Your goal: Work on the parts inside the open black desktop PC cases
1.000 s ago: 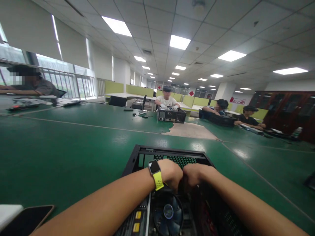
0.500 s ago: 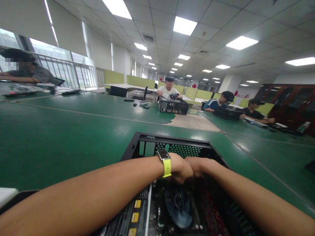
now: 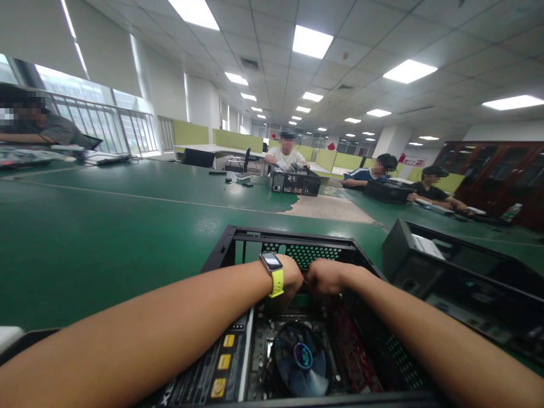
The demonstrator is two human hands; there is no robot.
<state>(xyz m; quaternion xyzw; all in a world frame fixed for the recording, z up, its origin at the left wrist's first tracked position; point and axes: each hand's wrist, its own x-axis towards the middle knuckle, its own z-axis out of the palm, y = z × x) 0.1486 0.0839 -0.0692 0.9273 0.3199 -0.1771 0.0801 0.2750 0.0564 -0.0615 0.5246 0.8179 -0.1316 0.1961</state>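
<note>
Both my hands reach into the far end of a black computer case (image 3: 359, 243) that lies open in front of me. My left hand (image 3: 291, 277), with a watch on its wrist, is curled downward, its fingertips hidden. Close on its right, my right hand (image 3: 327, 276) is closed, with a thin red wire (image 3: 303, 278) at its fingertips, running towards the left hand. Below the hands is a round CPU fan (image 3: 303, 357) on the motherboard (image 3: 261, 357). A dark red circuit board (image 3: 352, 345) stands to its right. A power supply label (image 3: 224, 361) shows beneath my left forearm.
Another black computer case (image 3: 408, 249) stands close on the right of the green table (image 3: 127, 238). Across the table a person (image 3: 285, 152) handles a further case (image 3: 296, 182). Other people sit at the far right and left. A white object (image 3: 9, 338) lies at the left edge.
My hands have moved slightly apart, and the red wire shows between them. More of the fan is visible. A second case now stands on the right, where table surface showed before.
</note>
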